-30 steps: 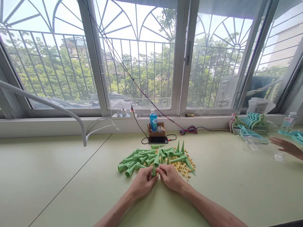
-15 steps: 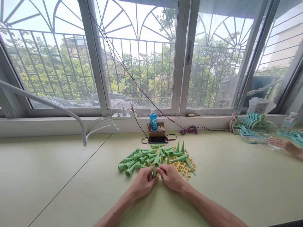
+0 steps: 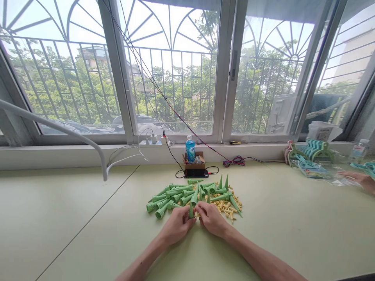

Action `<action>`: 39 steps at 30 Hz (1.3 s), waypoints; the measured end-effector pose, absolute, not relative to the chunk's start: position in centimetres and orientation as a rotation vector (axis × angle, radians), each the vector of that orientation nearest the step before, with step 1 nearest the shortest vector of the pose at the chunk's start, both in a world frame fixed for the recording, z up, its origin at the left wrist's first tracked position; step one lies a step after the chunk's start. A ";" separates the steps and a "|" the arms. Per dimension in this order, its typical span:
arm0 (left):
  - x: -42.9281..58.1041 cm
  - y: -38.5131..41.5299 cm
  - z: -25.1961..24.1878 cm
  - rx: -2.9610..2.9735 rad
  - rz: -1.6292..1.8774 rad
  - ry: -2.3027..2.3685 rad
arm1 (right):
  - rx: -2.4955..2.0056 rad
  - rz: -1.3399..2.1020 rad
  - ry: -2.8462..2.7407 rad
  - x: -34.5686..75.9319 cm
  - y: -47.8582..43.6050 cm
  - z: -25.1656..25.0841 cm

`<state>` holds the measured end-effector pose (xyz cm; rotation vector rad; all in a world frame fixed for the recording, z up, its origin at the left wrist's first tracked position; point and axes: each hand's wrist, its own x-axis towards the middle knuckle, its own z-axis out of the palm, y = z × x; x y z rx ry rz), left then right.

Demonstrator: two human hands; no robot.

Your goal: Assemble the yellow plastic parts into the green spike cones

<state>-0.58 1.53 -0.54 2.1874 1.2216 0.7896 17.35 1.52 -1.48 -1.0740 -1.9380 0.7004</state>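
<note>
My left hand (image 3: 179,225) is closed around a green plastic spike (image 3: 191,210), its pointed tip upward. Right beside it, my right hand (image 3: 211,219) has its thumb and fingers pinched together near that spike; a bit of yellow shows between the hands, but what the fingertips grip is too small to make out. Just beyond both hands lies a heap of hollow green spikes (image 3: 163,211), most on their sides and a few standing point up. Small yellow plastic pieces (image 3: 231,208) are scattered at the heap's right side.
Behind the heap are a phone (image 3: 195,173) with a cable and a small cardboard box (image 3: 202,160) by a blue bottle (image 3: 190,150). A grey curved tube (image 3: 99,154) hangs at left. At right, another person's hand (image 3: 359,179) is near packaged teal items (image 3: 312,168).
My hands stay nearly in place, still close together with the green spike upright. At the far right, the other person's hand has shifted a little to the right.
</note>
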 end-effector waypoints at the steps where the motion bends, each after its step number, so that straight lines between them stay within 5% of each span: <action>1: -0.6 1.5 -0.6 2.186 0.792 1.219 | -1.076 0.699 -1.937 17.4 1.5 -1.4; 39: -1.0 2.4 -1.0 2.069 0.877 1.250 | -1.085 0.649 -1.968 17.5 1.1 -1.1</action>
